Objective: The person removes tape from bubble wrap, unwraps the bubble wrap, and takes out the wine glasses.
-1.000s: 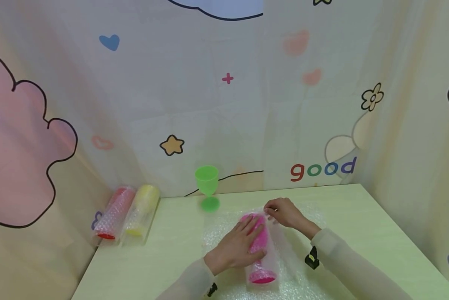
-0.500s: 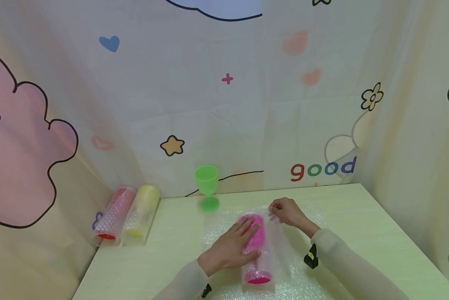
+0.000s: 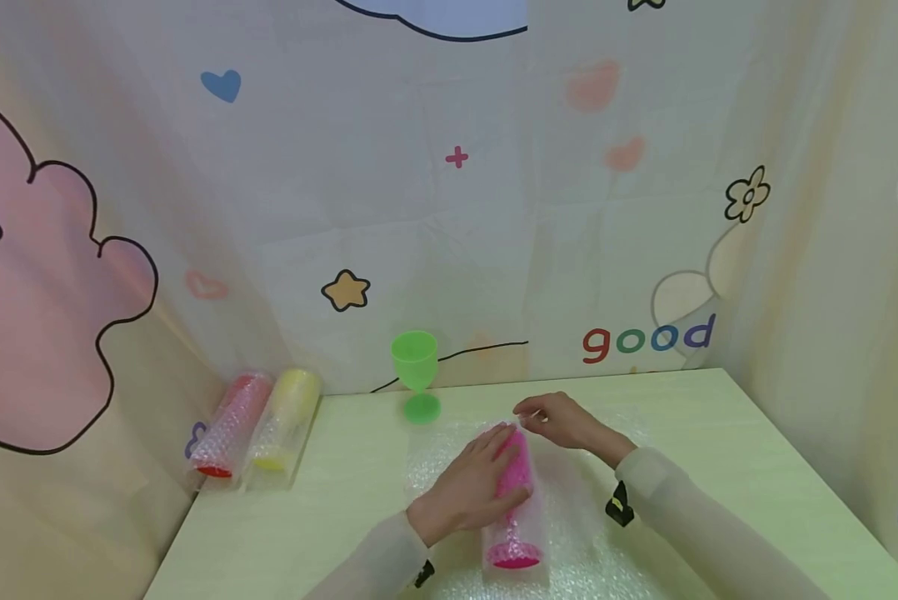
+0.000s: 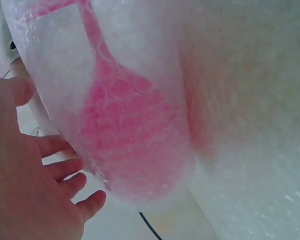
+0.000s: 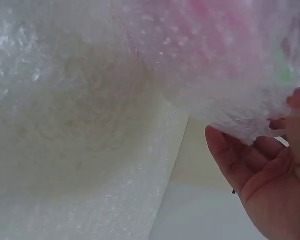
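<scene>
A pink goblet (image 3: 515, 557) lies on its side inside clear bubble wrap (image 3: 591, 558), its foot toward me. Across its bowl rests my left hand (image 3: 464, 492), fingers spread and mostly straight. The left wrist view shows the goblet's bowl (image 4: 125, 120) and stem through the bubbles, with the left fingertips (image 4: 92, 202) right along the wrapped side. At the far end of the roll, my right hand (image 3: 561, 419) pinches the wrap's edge. Close up in the right wrist view, thumb and fingers of that right hand (image 5: 270, 175) hold a gathered bit of film (image 5: 240, 122).
A green goblet (image 3: 415, 367) stands upright at the table's back edge. Two wrapped rolls, one red (image 3: 231, 425) and one yellow (image 3: 286, 421), lie side by side at the back left. A printed curtain (image 3: 449, 208) hangs behind the pale table (image 3: 329, 517).
My right hand first drew the wrap's edge slightly right, then brought it back left over the goblet's far end. My left hand shifted slightly left with the roll, then back right.
</scene>
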A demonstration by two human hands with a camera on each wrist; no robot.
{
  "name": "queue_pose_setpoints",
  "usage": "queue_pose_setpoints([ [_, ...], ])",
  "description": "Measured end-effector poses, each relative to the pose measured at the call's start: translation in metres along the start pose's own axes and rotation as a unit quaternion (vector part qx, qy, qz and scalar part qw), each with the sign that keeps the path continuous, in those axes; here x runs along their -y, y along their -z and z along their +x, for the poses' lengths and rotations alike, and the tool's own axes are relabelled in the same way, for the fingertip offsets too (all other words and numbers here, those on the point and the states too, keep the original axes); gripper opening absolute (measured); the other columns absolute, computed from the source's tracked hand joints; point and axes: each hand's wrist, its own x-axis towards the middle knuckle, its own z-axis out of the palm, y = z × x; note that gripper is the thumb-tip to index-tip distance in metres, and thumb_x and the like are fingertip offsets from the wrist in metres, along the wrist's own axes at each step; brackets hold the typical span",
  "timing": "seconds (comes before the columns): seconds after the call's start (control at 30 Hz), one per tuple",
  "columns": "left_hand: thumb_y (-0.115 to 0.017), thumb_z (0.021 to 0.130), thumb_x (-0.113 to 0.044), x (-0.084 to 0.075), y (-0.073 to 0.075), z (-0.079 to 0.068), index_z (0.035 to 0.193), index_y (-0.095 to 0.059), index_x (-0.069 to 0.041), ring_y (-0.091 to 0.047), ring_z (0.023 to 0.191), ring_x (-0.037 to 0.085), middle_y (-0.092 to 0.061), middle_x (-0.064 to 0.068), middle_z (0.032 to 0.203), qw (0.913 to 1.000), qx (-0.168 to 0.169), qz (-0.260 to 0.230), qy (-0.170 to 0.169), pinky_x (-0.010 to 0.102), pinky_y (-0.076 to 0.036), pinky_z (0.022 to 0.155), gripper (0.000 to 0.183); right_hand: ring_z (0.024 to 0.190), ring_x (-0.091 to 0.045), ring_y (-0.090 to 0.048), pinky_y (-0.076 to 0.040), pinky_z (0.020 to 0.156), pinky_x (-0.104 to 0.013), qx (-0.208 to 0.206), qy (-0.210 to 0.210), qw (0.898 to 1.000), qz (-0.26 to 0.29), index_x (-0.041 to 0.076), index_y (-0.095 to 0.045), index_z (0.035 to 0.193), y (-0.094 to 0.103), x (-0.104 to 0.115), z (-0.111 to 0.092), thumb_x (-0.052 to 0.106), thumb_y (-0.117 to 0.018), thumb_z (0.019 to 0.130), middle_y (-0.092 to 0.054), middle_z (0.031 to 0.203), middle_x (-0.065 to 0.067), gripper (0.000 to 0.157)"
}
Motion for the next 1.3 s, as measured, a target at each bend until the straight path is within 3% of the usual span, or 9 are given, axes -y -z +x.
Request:
queue_pose_setpoints([
  [0.1, -0.027, 0.100, -0.063, -0.005, 0.000, 0.006, 0.154, -0.034, -0.017, -0.014, 0.154, 0.019, -0.018, 0.003, 0.166, 0.9999, 0.012, -0.002, -0.010, 0.042, -0.020, 0.124, 0.071, 0.097, -0.027, -0.070, -0.058, 0.087, -0.045, 0.007, 0.016, 1.000, -0.022, 0.003, -0.069, 0.113, 0.001, 0.006, 0.003, 0.007, -0.059, 0.095, -0.073, 0.108, -0.011, 0.021],
  [0.23, -0.026, 0.099, -0.065, -0.009, -0.002, 0.008, 0.155, -0.031, -0.020, -0.012, 0.154, 0.018, -0.017, 0.001, 0.166, 0.9990, 0.036, 0.023, -0.011, 0.043, -0.017, 0.125, 0.072, 0.092, -0.022, -0.069, -0.057, 0.085, -0.043, 0.006, -0.003, 0.999, -0.036, 0.008, -0.070, 0.103, 0.000, 0.009, 0.008, 0.008, -0.061, 0.095, -0.074, 0.099, -0.006, 0.013],
  [0.47, -0.026, 0.099, -0.064, -0.006, -0.005, 0.004, 0.155, -0.032, -0.017, -0.014, 0.154, 0.020, -0.019, 0.002, 0.166, 0.9961, 0.034, 0.078, -0.022, 0.044, -0.018, 0.125, 0.074, 0.075, -0.011, -0.065, -0.053, 0.065, -0.029, -0.007, -0.027, 0.999, -0.030, 0.011, -0.069, 0.091, 0.002, 0.010, 0.011, 0.008, -0.063, 0.093, -0.074, 0.088, -0.003, 0.007],
  [0.7, -0.028, 0.099, -0.063, 0.001, -0.008, -0.002, 0.156, -0.028, -0.015, -0.014, 0.154, 0.021, -0.018, 0.003, 0.166, 0.9960, 0.023, 0.084, -0.021, 0.041, -0.017, 0.125, 0.075, 0.066, -0.013, -0.064, -0.051, 0.058, -0.025, -0.038, -0.097, 0.994, 0.015, 0.006, -0.067, 0.093, 0.003, -0.010, 0.006, 0.009, -0.061, 0.095, -0.072, 0.084, -0.006, 0.007],
  [0.8, -0.027, 0.099, -0.063, 0.004, -0.009, -0.007, 0.156, -0.026, -0.014, -0.014, 0.154, 0.021, -0.017, 0.004, 0.166, 0.9967, 0.020, 0.077, -0.020, 0.041, -0.018, 0.125, 0.075, 0.067, -0.012, -0.064, -0.051, 0.060, -0.026, -0.054, -0.121, 0.991, 0.015, 0.005, -0.067, 0.093, 0.002, -0.021, 0.001, 0.010, -0.061, 0.094, -0.073, 0.085, -0.008, 0.008],
  [1.0, -0.031, 0.099, -0.060, 0.007, -0.006, -0.011, 0.157, -0.025, -0.013, -0.014, 0.154, 0.023, -0.017, 0.006, 0.166, 0.9984, 0.013, 0.051, -0.021, 0.042, -0.018, 0.125, 0.075, 0.067, -0.013, -0.062, -0.050, 0.059, -0.027, -0.064, -0.130, 0.989, 0.011, 0.003, -0.067, 0.094, 0.000, -0.035, -0.007, 0.012, -0.060, 0.094, -0.073, 0.086, -0.011, 0.011],
  [1.17, -0.034, 0.097, -0.064, 0.011, -0.008, -0.016, 0.158, -0.020, -0.022, -0.003, 0.155, 0.029, -0.007, 0.004, 0.167, 0.9995, 0.027, -0.004, 0.016, 0.055, -0.020, 0.122, 0.075, 0.069, -0.016, -0.062, -0.054, 0.056, -0.027, -0.032, -0.164, 0.985, 0.047, 0.002, -0.066, 0.103, -0.002, -0.038, -0.012, 0.016, -0.059, 0.097, -0.071, 0.091, -0.012, 0.017],
  [1.3, -0.036, 0.096, -0.063, 0.015, -0.009, -0.020, 0.158, -0.019, -0.026, 0.001, 0.155, 0.031, -0.002, 0.003, 0.168, 0.9987, 0.026, -0.031, 0.030, 0.052, -0.024, 0.121, 0.074, 0.066, -0.016, -0.061, -0.056, 0.055, -0.028, -0.019, -0.186, 0.979, 0.077, 0.001, -0.066, 0.106, -0.002, -0.037, -0.015, 0.018, -0.059, 0.098, -0.069, 0.088, -0.010, 0.020],
])
